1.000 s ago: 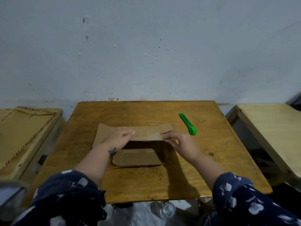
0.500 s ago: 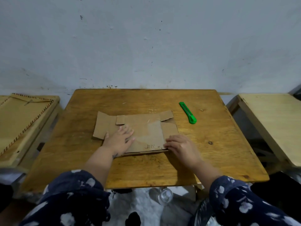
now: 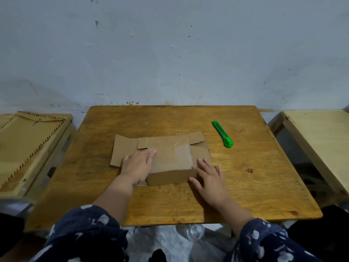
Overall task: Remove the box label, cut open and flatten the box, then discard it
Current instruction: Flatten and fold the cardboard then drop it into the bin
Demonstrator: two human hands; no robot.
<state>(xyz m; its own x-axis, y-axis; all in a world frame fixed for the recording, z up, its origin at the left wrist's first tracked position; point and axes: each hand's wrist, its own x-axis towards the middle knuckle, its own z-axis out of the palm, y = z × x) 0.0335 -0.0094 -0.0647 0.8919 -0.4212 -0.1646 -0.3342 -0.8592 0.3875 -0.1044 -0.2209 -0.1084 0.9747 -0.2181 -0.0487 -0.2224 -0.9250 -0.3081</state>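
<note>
A brown cardboard box [image 3: 170,154], cut open, lies nearly flat in the middle of the wooden table [image 3: 245,186], flaps spread to the left and right. My left hand [image 3: 137,164] presses palm-down on its left part, fingers together. My right hand [image 3: 209,176] rests flat with fingers spread on the box's near right corner and the table. A green utility knife [image 3: 222,134] lies on the table to the right of the box, apart from both hands. No label shows on the cardboard.
A low wooden stand with a stitched tan board [image 3: 24,148] sits at the left. A pale wooden table [image 3: 321,140] stands at the right. A clear bottle [image 3: 196,230] lies on the floor below the near edge. The wall is close behind.
The box's raised panel has been folded down and pressed flat. Both hands went from pinching the upright panel to lying palm-down on the cardboard. The knife has not moved.
</note>
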